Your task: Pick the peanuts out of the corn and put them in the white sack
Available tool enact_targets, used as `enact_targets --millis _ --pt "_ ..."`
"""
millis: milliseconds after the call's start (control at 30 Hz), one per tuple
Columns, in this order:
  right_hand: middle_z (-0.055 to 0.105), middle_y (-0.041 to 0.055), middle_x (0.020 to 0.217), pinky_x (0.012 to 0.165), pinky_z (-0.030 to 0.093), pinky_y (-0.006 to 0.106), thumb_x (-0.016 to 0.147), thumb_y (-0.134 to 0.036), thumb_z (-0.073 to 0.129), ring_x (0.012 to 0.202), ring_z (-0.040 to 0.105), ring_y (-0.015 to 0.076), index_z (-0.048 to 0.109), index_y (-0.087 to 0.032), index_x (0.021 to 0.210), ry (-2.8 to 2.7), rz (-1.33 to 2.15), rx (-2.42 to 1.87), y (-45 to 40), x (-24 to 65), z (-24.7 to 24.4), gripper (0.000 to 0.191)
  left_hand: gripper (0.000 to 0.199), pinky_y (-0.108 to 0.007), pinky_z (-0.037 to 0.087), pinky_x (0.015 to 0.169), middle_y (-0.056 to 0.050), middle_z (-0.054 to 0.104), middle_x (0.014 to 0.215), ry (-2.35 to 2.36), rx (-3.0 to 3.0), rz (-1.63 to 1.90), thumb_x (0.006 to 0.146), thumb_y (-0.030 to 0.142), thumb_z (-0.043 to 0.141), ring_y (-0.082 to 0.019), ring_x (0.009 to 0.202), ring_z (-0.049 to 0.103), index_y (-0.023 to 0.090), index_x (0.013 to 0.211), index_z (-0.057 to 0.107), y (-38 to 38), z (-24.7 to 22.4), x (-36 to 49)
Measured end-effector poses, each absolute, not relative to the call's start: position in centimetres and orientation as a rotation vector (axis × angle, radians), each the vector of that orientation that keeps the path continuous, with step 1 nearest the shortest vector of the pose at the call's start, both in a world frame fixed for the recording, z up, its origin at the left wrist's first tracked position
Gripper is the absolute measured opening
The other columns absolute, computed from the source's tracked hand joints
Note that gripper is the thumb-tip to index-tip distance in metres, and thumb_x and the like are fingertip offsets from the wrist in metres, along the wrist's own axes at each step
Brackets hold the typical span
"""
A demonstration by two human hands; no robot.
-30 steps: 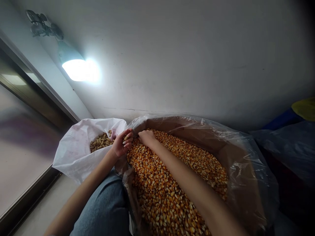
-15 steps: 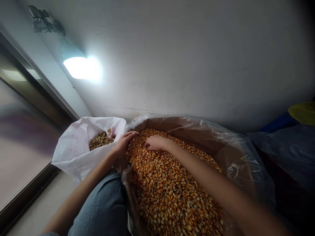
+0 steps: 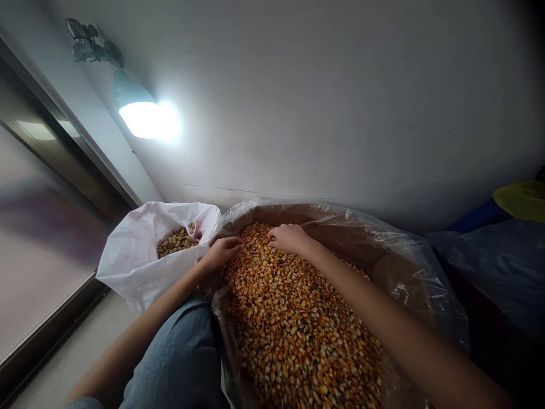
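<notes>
Orange and yellow corn kernels [image 3: 293,324] fill a large box lined with clear plastic [image 3: 400,244]. Over the kernels' far left edge, my left hand [image 3: 223,251] has its fingers curled together; what they hold, if anything, is too small to name. My right hand [image 3: 289,238] is a little to its right, at the far end of the kernels, its fingers bent down to the surface. Whatever sits between those fingertips cannot be made out. The two hands are apart.
Left of the box stands a white sack [image 3: 128,244] with unshelled peanuts [image 3: 176,241]. A lit bulb [image 3: 138,116] hangs by the wall [image 3: 319,102]. My denim-covered knee [image 3: 179,352] touches the box's left side. Dark plastic [image 3: 498,261] and a yellow item [image 3: 522,200] lie at right.
My right hand has moved right and slightly away from my left hand. My left hand has dropped a little, and its fingers, stretched out before, are now curled. The view has shifted slightly.
</notes>
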State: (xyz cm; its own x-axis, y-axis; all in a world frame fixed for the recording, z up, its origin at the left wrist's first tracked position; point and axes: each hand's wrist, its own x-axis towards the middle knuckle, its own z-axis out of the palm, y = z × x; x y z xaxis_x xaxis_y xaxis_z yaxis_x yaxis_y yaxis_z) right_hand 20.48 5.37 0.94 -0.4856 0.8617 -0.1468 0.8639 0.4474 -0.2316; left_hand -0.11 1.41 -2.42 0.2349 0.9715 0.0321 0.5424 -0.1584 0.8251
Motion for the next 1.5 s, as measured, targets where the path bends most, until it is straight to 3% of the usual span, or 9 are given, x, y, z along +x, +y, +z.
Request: enact_targets --millis 100,267,400,600,800,1000,1133,1333,1500 --pt "0.064 0.007 0.084 0.066 0.038 0.032 0.071 -0.038 0.053 0.079 0.056 0.0241 0.066 -0.026 0.084 2.699 -0.493 1.634 5.3 19.9 1.1 0.022 0.016 -0.025 0.038 0.063 -0.004 0.061 0.077 1.537 2.263 0.531 0.073 0.028 0.049 -0.016 0.067 0.054 0.021 0.077 0.063 2.3 -2.6 0.8" --pt "0.063 0.0067 0.085 0.067 0.038 0.031 0.071 -0.039 0.052 0.081 0.056 0.0234 0.064 -0.024 0.085 2.715 -0.499 1.669 5.2 19.5 2.0 0.024 0.011 -0.028 0.039 0.062 -0.009 0.061 0.072 1.72 2.348 0.246 0.067 0.027 0.056 -0.021 0.068 0.056 0.018 0.069 0.062 4.1 -2.9 2.6" --pt "0.063 0.0052 0.082 0.064 0.038 0.027 0.072 -0.042 0.049 0.078 0.056 0.0203 0.063 -0.024 0.086 2.714 -0.548 1.605 5.4 19.8 2.3 0.026 0.017 -0.03 0.04 0.064 -0.009 0.062 0.073 1.803 2.311 0.109 0.065 0.029 0.057 -0.023 0.071 0.057 0.017 0.075 0.062 4.6 -3.3 2.9" --pt "0.063 0.0048 0.082 0.057 0.036 0.023 0.07 -0.046 0.049 0.077 0.055 0.0188 0.063 -0.023 0.087 2.749 -0.704 1.601 5.9 20.3 1.6 0.032 0.026 -0.028 0.04 0.065 -0.006 0.064 0.086 1.826 2.293 0.06 0.075 0.031 0.043 -0.02 0.076 0.057 0.02 0.089 0.062 4.1 -3.3 2.1" --pt "0.063 0.0045 0.077 0.053 0.034 0.021 0.067 -0.041 0.054 0.067 0.053 0.0143 0.064 -0.017 0.079 2.753 -0.974 1.483 6.4 21.0 1.3 0.028 0.027 -0.029 0.039 0.063 -0.007 0.065 0.081 1.779 2.284 0.061 0.069 0.037 0.05 -0.022 0.073 0.057 0.02 0.084 0.065 4.2 -3.3 2.2" --pt "0.061 0.0029 0.081 0.04 0.025 0.018 0.068 -0.043 0.054 0.043 0.038 0.0032 0.057 -0.015 0.085 2.497 -2.009 1.258 6.1 21.7 0.0 0.033 0.029 -0.025 0.039 0.062 -0.004 0.065 0.083 1.711 2.222 0.254 0.073 0.037 0.046 -0.017 0.071 0.057 0.02 0.088 0.064 4.5 -3.6 1.9" --pt "0.056 0.0007 0.079 0.037 0.022 0.017 0.07 -0.039 0.055 0.041 0.034 0.0008 0.053 -0.014 0.081 2.212 -2.656 1.141 5.6 21.7 -1.3 0.027 0.037 -0.021 0.038 0.057 -0.003 0.062 0.076 1.523 1.897 0.646 0.072 0.045 0.047 -0.012 0.064 0.053 0.014 0.088 0.062 4.2 -3.2 1.5" --pt "0.053 -0.0005 0.077 0.035 0.021 0.016 0.073 -0.029 0.051 0.04 0.033 0.0006 0.05 -0.015 0.082 1.965 -3.0 0.945 5.4 21.4 -2.3 0.016 0.037 -0.017 0.018 0.035 0.006 0.041 0.054 1.164 1.195 0.927 0.065 0.041 0.06 -0.002 0.038 0.028 0.016 0.092 0.057 3.6 -2.9 0.9" --pt "0.052 -0.0007 0.07 0.033 0.016 0.016 0.072 -0.021 0.041 0.036 0.032 0.0022 0.049 -0.016 0.083 1.803 -3.195 0.717 5.6 20.9 -2.9 0.015 0.022 -0.015 0.017 0.033 0.006 0.036 0.055 0.962 0.937 0.931 0.065 0.03 0.061 -0.001 0.038 0.026 0.014 0.08 0.055 3.4 -2.5 0.9"
